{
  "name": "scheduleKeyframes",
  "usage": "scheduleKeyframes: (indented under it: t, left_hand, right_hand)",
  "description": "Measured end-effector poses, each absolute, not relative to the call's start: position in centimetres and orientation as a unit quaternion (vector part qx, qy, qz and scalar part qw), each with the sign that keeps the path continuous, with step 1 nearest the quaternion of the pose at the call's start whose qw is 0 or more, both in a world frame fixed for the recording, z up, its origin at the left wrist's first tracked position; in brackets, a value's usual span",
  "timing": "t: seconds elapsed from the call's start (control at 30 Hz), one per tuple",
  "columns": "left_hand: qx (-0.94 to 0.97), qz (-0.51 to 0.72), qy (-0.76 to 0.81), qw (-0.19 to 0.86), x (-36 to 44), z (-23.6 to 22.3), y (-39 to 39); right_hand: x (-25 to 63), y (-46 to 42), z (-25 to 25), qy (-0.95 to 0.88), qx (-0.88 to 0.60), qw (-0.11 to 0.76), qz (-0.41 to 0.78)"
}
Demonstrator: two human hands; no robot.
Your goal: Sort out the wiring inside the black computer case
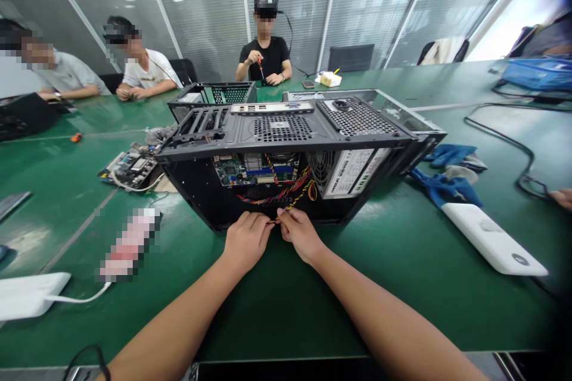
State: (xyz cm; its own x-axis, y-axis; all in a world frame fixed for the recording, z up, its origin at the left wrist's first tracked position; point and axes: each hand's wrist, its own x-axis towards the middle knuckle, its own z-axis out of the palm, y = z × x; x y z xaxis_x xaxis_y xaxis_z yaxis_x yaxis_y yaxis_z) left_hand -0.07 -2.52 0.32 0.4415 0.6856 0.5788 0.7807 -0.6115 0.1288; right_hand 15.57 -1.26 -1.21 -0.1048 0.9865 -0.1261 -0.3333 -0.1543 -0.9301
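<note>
A black computer case (192,190) lies on the green table with its open side facing me. Inside are a motherboard (227,172) and, to the right, a power supply (353,172) with a white label and a fan grille. Red, yellow and black wires (311,189) run from the power supply across the case. At the case's lower edge, my left hand (247,238) and my right hand (298,233) meet with fingers pinched on a yellow and black cable. The part between the fingertips is mostly hidden.
A loose circuit board (134,165) lies left of the case. Nearer are a phone (129,244) and a white power bank (31,294) joined by a cord. On the right are blue gloves (451,184) and another white power bank (491,238). A person opposite holds a screwdriver (260,65).
</note>
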Motion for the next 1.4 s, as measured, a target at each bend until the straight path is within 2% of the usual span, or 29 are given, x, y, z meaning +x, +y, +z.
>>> scheduleKeyframes:
  t: [0.23, 0.8, 1.4]
  left_hand:
    - [-0.843, -0.316, -0.428, 0.08, -0.12, -0.09, -2.42]
    - [-0.852, -0.258, -0.45, 0.078, 0.32, -0.14, -2.48]
    - [-0.852, -0.283, -0.433, 0.082, 0.39, 0.07, -2.77]
  right_hand:
    - [15.62, -1.3, -1.2, -0.399, -0.426, 0.516, 0.627]
    - [15.68, -1.22, -1.29, -0.396, -0.423, 0.516, 0.631]
    - [15.5, -1.38, -1.0, -0.396, -0.43, 0.528, 0.616]
